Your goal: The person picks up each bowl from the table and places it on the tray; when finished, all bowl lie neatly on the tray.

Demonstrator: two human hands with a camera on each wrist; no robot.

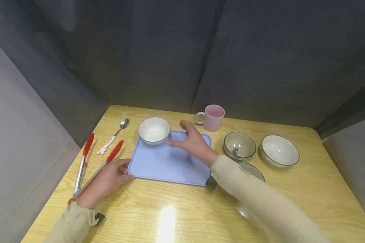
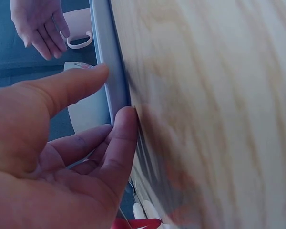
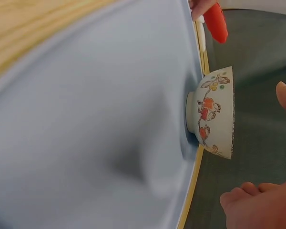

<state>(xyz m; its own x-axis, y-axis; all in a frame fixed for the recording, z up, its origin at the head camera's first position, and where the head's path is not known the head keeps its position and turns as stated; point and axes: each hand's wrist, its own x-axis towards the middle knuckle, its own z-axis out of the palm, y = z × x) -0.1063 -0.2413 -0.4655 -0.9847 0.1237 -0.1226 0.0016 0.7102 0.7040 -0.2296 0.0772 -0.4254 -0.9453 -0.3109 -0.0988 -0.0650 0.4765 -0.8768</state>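
Note:
A light blue tray [image 1: 167, 165] lies on the wooden table, and a white bowl [image 1: 153, 131] stands upright at its back left corner. Painted birds on a branch decorate the bowl's outer side [image 3: 212, 112] in the right wrist view. My left hand [image 1: 112, 175] holds the tray's front left corner, thumb and fingers at the rim [image 2: 107, 52]. Above the tray, to the right of the bowl, is my right hand [image 1: 193, 140]; its thumb and fingers are spread apart with nothing between them. The thumb points toward the bowl.
Red-tipped tongs [image 1: 94, 175] lie spread beside my left forearm, with a rabbit-handled spoon [image 1: 112, 137] behind them. A pink mug [image 1: 213, 118] stands behind the tray. To the right are a greenish bowl [image 1: 239, 145], a white bowl [image 1: 280, 151] and a greenish dish [image 1: 253, 169], partly hidden by my right sleeve.

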